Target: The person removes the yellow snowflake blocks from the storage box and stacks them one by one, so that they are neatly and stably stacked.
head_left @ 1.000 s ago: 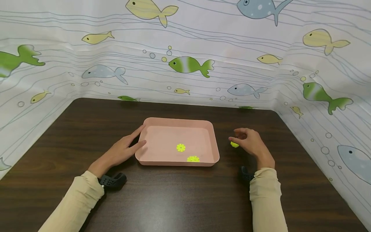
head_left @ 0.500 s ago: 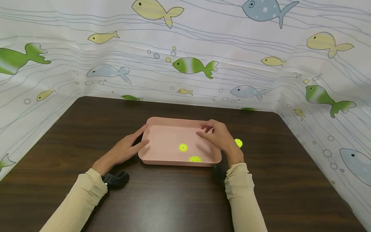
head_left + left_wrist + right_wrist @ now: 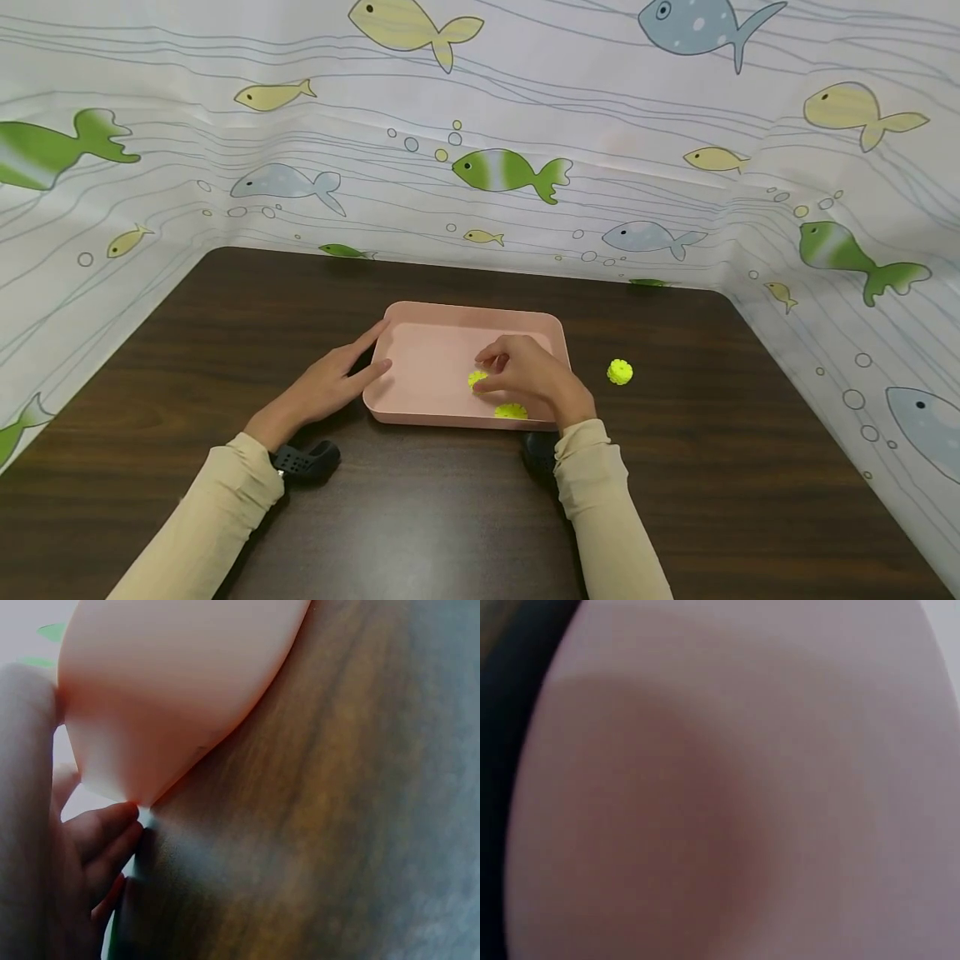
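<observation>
The left hand (image 3: 326, 385), its extended fingers spread along the left end of the shallow pink rectangular tray (image 3: 427, 354), seems placed there to steady it on the dark wood-grained bench (image 3: 420, 508). Inside the tray, the right hand (image 3: 534, 377) curves its parted fingers about a bright yellow scalloped disc (image 3: 474, 382), perhaps for a pinch, though I cannot tell whether they hold it; another yellow piece (image 3: 511, 412) sits by the near wall. The tray's long axis runs roughly left to right, while the round disc shows no pointing end.
</observation>
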Demonstrator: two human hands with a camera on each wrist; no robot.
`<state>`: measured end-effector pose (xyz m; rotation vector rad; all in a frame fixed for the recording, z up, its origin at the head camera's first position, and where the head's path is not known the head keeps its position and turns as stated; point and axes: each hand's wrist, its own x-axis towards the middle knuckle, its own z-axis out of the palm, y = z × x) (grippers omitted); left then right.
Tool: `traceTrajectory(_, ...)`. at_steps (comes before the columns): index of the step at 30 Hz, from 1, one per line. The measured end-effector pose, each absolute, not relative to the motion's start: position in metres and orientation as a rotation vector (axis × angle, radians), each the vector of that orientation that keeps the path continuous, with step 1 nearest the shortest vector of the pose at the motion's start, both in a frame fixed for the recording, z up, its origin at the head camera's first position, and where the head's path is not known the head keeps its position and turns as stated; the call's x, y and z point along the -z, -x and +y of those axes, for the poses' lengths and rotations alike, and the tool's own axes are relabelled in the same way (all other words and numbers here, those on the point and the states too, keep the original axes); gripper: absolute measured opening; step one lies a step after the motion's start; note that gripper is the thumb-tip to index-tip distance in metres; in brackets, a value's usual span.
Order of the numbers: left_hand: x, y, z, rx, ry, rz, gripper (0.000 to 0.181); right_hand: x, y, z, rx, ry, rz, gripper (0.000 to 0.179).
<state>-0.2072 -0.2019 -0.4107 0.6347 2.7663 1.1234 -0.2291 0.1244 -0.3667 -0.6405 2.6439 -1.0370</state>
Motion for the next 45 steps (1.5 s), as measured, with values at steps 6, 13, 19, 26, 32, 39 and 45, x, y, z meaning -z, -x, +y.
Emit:
traceTrajectory(6,0.41,0.2065,-0.2015,-1.123,-0.63,2.765,0.073,0.3692,0.2249,0.1227,1.025,0.555,2.63,0.031)
traceTrajectory(13,0.4103,0.2053,-0.2019,-1.123,-0.636,2.771,0.073,0.3707,0.2236,0.12,1.019,0.581,2.641,0.024)
traceTrajectory(19,0.411,0.2058,-0.2026,-1.117,-0.63,2.775,0.073,0.3705,0.2235,0.1185,1.034,0.608,2.64,0.025)
traceTrajectory(26,0.4103,0.2061,-0.2023,-1.117,-0.626,2.775,0.073,0.37,0.2234,0.1186,1.045,0.547,2.651,0.034)
traceTrajectory(32,0.4099,0.2066,-0.202,-1.126,-0.637,2.773,0.073,0.3692,0.2243,0.119,1.009,0.558,2.677,0.035)
traceTrajectory(39,0.4097,0.2059,-0.2015,-1.115,-0.627,2.777,0.073,0.3699,0.2245,0.1192,0.981,0.585,2.704,0.025)
traceTrajectory(45,0.4091,0.2055,-0.2016,-1.123,-0.634,2.778,0.072,0.3661,0.2296,0.1268,0.992,0.708,2.77,0.017)
